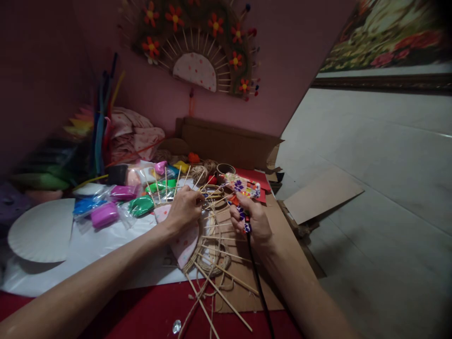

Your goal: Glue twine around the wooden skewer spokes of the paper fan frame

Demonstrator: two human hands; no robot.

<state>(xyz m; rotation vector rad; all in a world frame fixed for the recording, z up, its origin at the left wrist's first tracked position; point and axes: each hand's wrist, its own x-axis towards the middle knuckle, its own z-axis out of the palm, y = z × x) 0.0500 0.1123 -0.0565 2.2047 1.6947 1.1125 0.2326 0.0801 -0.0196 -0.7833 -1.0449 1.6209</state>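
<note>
My right hand (256, 219) is wrapped round the handle of a glue gun (243, 185) with a flowery pattern, its black cord hanging down toward me. The nozzle points left, over a half-round piece with thin wooden sticks (226, 287) fanning out from it. Pink dotted fabric (185, 247) covers the middle of that piece, and jute twine (223, 263) runs along its curved edge and between the sticks. My left hand (185, 207) rests on the piece with its fingers pinched together near the sticks. What lies between those fingertips is hidden.
Bagged coloured clay (105, 214) lies to the left, beside a cut paper plate (42, 230). Behind stand twine balls (199, 174), a tape roll (226, 169) and a cardboard box (226, 141). A cardboard sheet (275, 263) lies under the sticks. A finished fan (196, 70) hangs on the wall.
</note>
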